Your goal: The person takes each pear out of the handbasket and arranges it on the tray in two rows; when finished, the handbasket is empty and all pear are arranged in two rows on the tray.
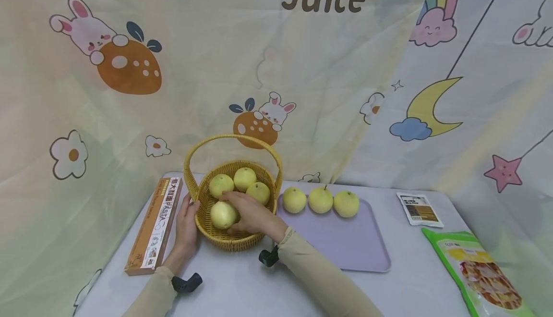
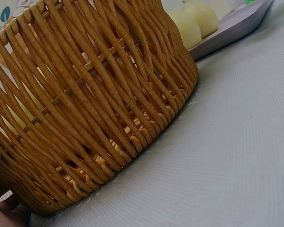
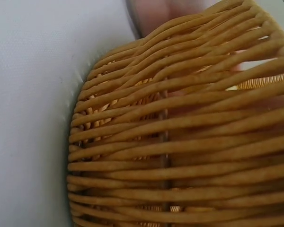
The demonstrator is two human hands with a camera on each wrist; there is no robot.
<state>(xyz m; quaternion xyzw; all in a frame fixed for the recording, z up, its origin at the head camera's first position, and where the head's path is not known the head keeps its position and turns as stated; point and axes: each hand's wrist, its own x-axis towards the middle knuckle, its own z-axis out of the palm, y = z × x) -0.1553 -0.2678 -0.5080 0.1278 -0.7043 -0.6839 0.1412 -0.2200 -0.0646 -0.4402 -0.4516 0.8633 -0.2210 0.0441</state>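
Observation:
A woven basket [image 1: 233, 244] with a tall arched handle stands on the table and holds several round yellow-green pears [image 1: 245, 178]. My right hand [image 1: 252, 213] reaches over its rim and grips the nearest pear [image 1: 222, 215], fingers on the far side and thumb on the near side. At the basket's left side, my left hand [image 1: 186, 223] holds the wall by the handle's base. In the left wrist view, part of that hand [image 2: 1, 215] shows low against the weave. The right wrist view is mostly basket wall [image 3: 180, 137], which hides the grip.
Three more pears [image 1: 320, 199] stand in a row along the back of a purple tray [image 1: 363, 254], right of the basket. A long pasta box [image 1: 153, 225] lies at the left. Farther right are a small white packet [image 1: 420, 210] and a green food bag [image 1: 479, 274].

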